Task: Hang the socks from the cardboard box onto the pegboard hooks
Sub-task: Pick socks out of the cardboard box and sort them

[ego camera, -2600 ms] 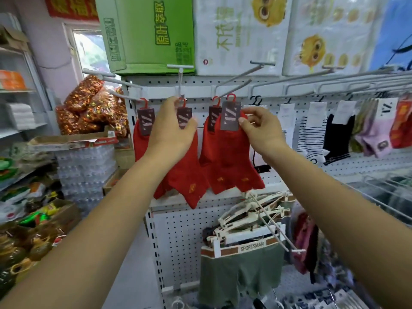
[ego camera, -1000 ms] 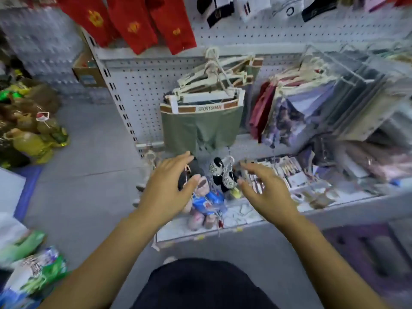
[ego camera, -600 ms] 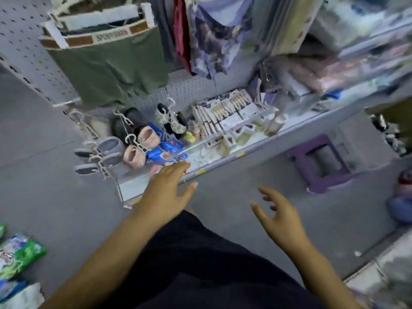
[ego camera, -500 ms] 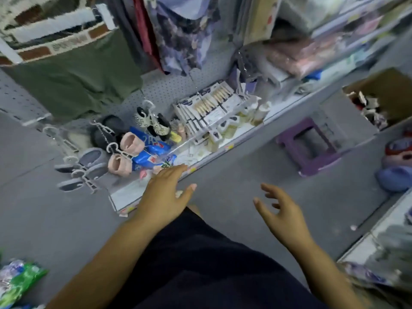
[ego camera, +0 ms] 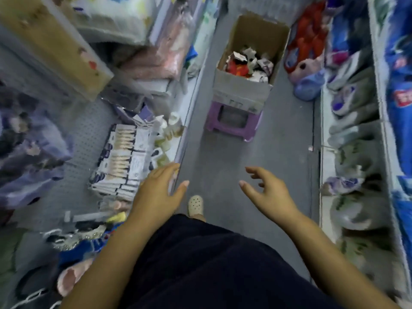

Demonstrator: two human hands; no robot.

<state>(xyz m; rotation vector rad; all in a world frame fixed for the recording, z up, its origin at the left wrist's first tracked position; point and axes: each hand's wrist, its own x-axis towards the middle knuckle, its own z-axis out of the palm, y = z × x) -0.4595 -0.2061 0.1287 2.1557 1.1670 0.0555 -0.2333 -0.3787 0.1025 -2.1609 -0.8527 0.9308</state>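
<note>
— What are the hands doing?

— Both are empty. The left hand (ego camera: 157,192) is spread flat, palm down, fingers loosely together and thumb out to the side. The right hand (ego camera: 270,192) is open too, fingers curled a little and apart, gripping nothing.

— And the socks?

— In the cardboard box (ego camera: 243,90), well ahead of both hands, straight up the aisle and slightly nearer the right one. Its top is open, and a jumble of socks (ego camera: 245,64) lies inside, red and white ones among them, blurred.

— What does the box sit on?

— It seems to rest against a purple stool (ego camera: 234,121), which stands between the box and the hands.

— Anything closer?

— A pale shoe (ego camera: 195,205) shows just below the gap between the hands. Beside the left hand, a shelf (ego camera: 178,150) holds flat packets (ego camera: 122,159).
</note>
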